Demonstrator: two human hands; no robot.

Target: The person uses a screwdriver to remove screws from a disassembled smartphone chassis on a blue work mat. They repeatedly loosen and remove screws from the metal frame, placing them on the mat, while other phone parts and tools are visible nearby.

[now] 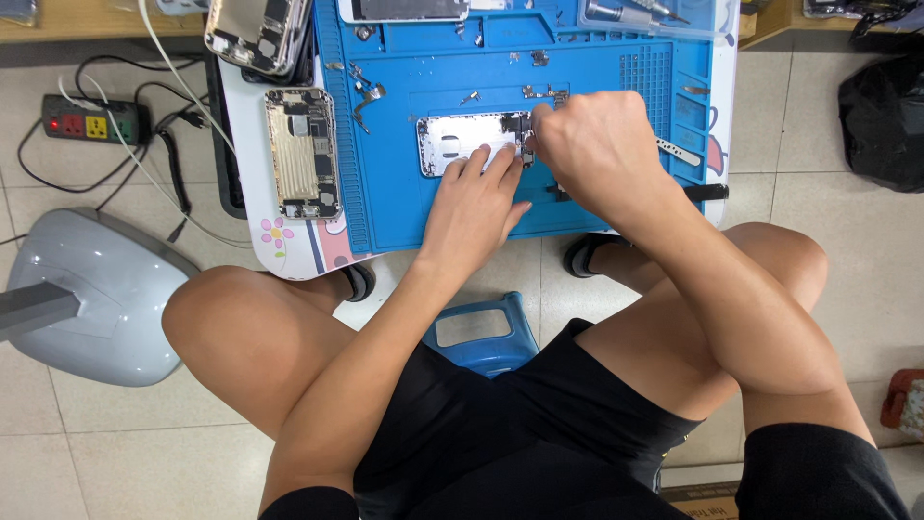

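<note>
Lying on the blue rubber mat (597, 207) is one opened phone shell (462, 143), silvery metal, rectangular with rounded corners. Two more opened phones sit to the left: one (302, 152) on the white table edge beside the mat, another (258, 31) farther away. The left hand (472, 202) rests flat on the near edge of the shell, fingers stretched out and pressing it down. The right hand (602, 149) is curled at the shell's right end, fingertips pinched together over the dark parts there; whether it grips a tool or part I cannot tell. Small loose metal pieces (366, 96) dot the mat. A grey power strip (91, 120) lies on the tiled floor at far left
</note>
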